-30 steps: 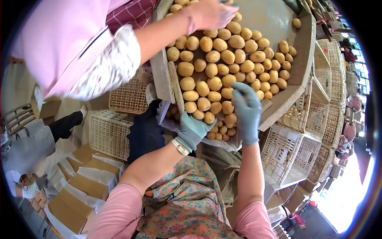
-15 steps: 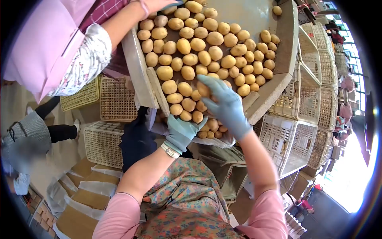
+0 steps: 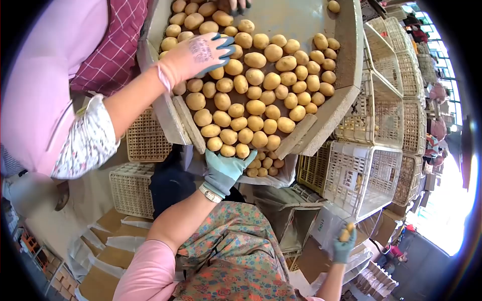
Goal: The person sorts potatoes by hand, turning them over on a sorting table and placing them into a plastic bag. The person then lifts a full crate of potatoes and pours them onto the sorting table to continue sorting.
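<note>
Many yellow-brown potatoes lie on a sloping sorting chute with raised side boards. My left hand, in a grey-blue glove, is at the chute's lower lip, touching the lowest potatoes, its fingers partly hidden and the thumb spread. Below the lip, more potatoes sit in a container lined with white plastic. Off to the lower right, my right hand, gloved alike, is closed around a potato, perhaps more than one; it is slightly blurred.
A co-worker's gloved hand reaches over the potatoes from the left; other fingertips show at the top. Plastic crates are stacked along the right, with another crate at left. Cardboard boxes stand lower left.
My right hand has moved from the potatoes on the chute to the lower right, carrying potato. My left hand stays at the lip. The co-worker's hand has come further over the potatoes.
</note>
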Demonstrator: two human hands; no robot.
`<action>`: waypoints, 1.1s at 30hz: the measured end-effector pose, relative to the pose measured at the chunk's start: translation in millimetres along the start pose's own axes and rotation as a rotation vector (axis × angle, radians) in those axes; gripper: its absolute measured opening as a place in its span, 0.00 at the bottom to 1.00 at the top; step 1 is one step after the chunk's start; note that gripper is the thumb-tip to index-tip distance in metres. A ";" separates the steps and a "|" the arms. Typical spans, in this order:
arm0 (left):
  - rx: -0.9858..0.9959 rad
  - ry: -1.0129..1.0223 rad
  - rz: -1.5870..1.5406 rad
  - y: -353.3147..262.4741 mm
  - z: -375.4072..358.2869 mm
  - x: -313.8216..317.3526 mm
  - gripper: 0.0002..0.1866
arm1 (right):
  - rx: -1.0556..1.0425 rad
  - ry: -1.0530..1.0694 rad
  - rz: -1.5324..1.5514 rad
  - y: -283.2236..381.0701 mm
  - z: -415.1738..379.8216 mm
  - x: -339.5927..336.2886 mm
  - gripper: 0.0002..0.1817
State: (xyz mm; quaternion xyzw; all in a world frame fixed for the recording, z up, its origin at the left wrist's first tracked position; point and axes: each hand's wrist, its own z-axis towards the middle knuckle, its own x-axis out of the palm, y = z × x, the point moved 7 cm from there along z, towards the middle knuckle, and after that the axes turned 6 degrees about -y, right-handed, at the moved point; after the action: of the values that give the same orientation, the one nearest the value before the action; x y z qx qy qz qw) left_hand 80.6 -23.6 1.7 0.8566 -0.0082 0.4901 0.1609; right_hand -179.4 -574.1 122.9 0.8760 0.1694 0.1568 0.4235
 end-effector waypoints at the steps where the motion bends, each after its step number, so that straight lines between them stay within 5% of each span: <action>1: -0.009 0.005 -0.001 1.8 -1.1 1.3 0.37 | -0.101 -0.096 -0.085 46.9 47.4 -70.7 0.12; 3: -0.028 -0.060 -0.035 2.6 -1.2 7.2 0.37 | -0.201 -0.187 -0.161 74.0 75.1 -109.6 0.12; 8: 0.015 0.002 0.014 -1.4 0.0 -3.3 0.37 | 0.070 0.652 -0.028 56.0 66.1 -16.3 0.16; 10: 0.030 -0.043 -0.003 -1.5 -1.3 -5.1 0.37 | -0.559 0.049 -0.836 -9.1 -14.2 124.2 0.19; 11: 0.034 -0.047 -0.004 -0.8 -2.7 -6.2 0.37 | -0.496 0.082 -0.862 -50.0 -73.7 212.5 0.17; 13: 0.036 0.021 -0.001 -0.6 -3.1 0.9 0.36 | -0.714 0.630 -1.180 -109.4 -142.0 329.8 0.15; 15: 0.044 0.027 0.008 -0.5 -2.9 3.4 0.37 | -1.067 0.966 -1.102 -154.2 -184.6 412.9 0.17; 19: 0.056 0.004 -0.035 -2.0 -2.3 -3.2 0.38 | -1.394 1.053 -1.224 -231.0 -194.6 528.5 0.25; 21: 0.050 -0.142 0.011 -1.3 -4.6 -9.4 0.39 | -1.360 1.056 -1.452 -252.0 -176.7 557.9 0.25; 23: 0.047 -0.106 0.043 -1.9 -4.0 -10.4 0.42 | -1.317 1.048 -1.677 -264.9 -163.7 559.4 0.24; 27: -0.031 -0.018 -0.135 -1.9 3.1 -24.0 0.39 | -1.363 1.013 -1.231 -227.8 -192.9 528.8 0.24; 29: -0.086 0.037 -0.321 -0.5 -1.6 -25.0 0.38 | -1.241 1.054 -1.274 -216.3 -207.5 465.6 0.25; 31: 0.067 0.005 -0.051 -1.2 -3.9 -12.8 0.36 | -1.223 1.072 -1.359 -210.1 -210.4 392.8 0.23; 33: 0.048 -0.003 -0.037 -0.8 -2.3 -13.2 0.36 | -1.006 0.852 -1.601 -194.9 -161.3 297.7 0.24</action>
State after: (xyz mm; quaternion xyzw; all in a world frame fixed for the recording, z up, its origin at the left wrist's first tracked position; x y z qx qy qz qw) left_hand 71.9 -24.1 -8.5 0.8610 0.0192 0.4858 0.1493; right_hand -12.8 -221.3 102.5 0.1010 0.7526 0.1790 0.6256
